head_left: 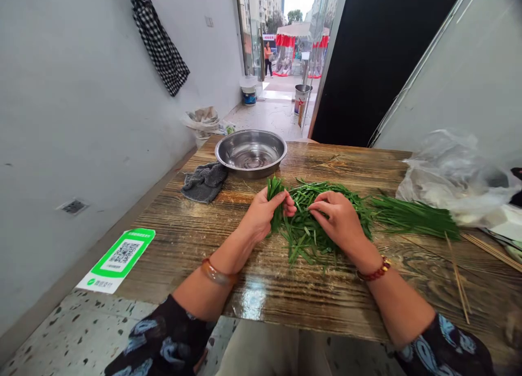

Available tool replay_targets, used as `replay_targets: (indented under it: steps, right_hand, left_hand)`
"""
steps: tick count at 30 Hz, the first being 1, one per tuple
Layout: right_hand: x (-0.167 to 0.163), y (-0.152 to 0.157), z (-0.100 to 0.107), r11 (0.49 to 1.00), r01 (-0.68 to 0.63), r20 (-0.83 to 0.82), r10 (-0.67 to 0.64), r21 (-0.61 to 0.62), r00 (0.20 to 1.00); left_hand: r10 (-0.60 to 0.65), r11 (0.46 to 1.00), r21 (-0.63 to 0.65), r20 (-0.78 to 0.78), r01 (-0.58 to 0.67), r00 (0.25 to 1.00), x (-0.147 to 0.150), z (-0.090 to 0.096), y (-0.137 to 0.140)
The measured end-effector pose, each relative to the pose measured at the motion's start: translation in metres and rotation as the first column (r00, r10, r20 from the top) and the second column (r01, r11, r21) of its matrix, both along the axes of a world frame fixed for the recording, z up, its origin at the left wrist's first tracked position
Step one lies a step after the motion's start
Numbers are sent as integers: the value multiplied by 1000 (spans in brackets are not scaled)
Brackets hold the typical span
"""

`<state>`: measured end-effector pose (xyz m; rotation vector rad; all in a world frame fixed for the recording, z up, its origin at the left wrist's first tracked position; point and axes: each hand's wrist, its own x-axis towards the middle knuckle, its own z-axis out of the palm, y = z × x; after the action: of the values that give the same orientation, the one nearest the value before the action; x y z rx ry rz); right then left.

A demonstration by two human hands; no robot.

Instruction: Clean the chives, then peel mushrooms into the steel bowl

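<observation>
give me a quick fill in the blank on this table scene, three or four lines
1. The left hand grips a small bunch of green ____.
2. The steel bowl stands next to a grey ____.
3. The right hand rests on the pile of greens, and its wrist wears a ____ bead bracelet.
4. Thin wooden ____ lie on the table at the right edge.

Missing words: chives; cloth; red; skewers

Bright daylight from the open doorway (285, 55), overexposed there. Glare on the wet table (253, 294) and steel bowl (250, 150). Soft shadows; wide-angle bending at edges.
</observation>
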<state>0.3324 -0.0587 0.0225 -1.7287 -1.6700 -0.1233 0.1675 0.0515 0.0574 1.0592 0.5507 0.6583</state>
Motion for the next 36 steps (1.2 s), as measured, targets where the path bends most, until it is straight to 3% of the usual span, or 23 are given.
replay_targets:
  steps: [2,4,8,11,14,17,22,26,31,36]
  right_hand:
    - [2,-1,2,995,40,-190,-23,87,982]
    - [5,-1,5,990,89,-420,-36,107,907]
    - [4,-2,10,998,54,-772,-4,39,635]
    - [-1,-2,12,1000,-5,-873,18,17,487]
    - [-5,-1,13,1000,-15,-898,13,7,441]
    - [-7,-1,13,1000,-29,-880,7,-7,474]
    - [-10,-5,16,996,-69,-671,9,-63,741]
    - [-17,-8,19,996,-53,-467,10,-78,884]
    - [-22,-8,19,998,-43,-413,18,-52,911]
    - [-15,-5,14,996,-73,-616,30,-45,787]
  left_hand:
    - [-1,1000,21,-18,2,1000,0,0,0]
    - [0,998,55,-33,1,999,0,0,1]
    - [9,992,122,-50,-3,999,1,-1,2]
    - [7,993,116,-84,3,996,1,0,0]
    - [-10,993,116,-117,24,993,1,1,-1]
    - [-12,993,112,-123,26,992,2,-1,0]
    - [-11,990,135,-113,27,994,1,-4,3]
    - [-130,972,169,-207,166,970,0,0,-2]
    - [-309,905,211,-267,369,913,-1,3,-10]
    - [-331,895,197,-307,399,892,-1,-2,-8]
